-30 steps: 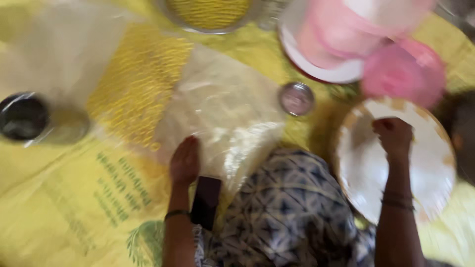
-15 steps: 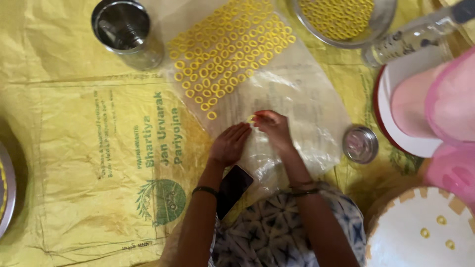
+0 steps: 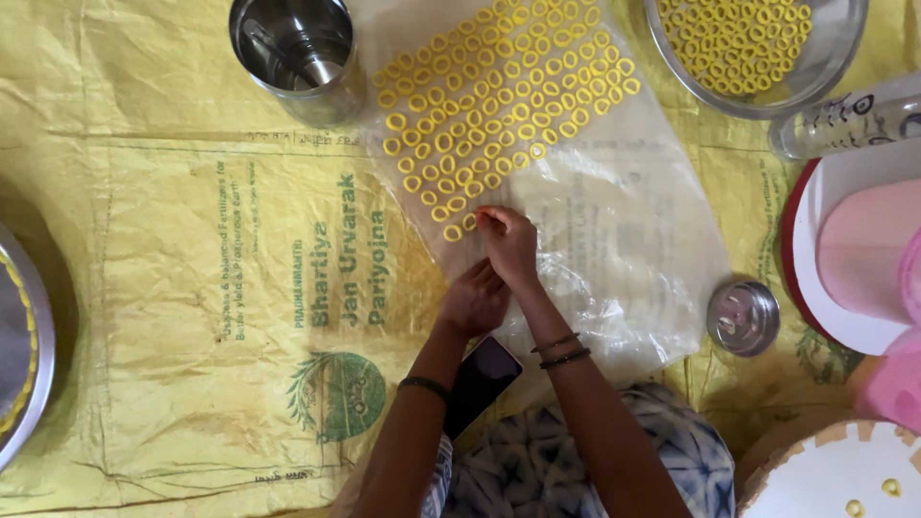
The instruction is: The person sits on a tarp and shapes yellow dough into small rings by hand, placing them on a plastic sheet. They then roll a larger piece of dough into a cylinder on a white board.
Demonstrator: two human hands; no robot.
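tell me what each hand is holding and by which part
The right hand pinches a small yellow ring-shaped piece in its fingertips, at the clear plastic sheet. The left hand holds nothing, resting on the sheet.

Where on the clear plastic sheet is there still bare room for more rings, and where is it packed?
The clear plastic sheet is bare on its near right half, between the right hand and the small steel lid. The far left part is packed with yellow rings, up to the steel cup. The left hand rests at the near edge.

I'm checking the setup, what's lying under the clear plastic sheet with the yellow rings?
Under the clear plastic sheet lies the yellow woven sack. The phone sits at its near edge; how far it reaches underneath is unclear.
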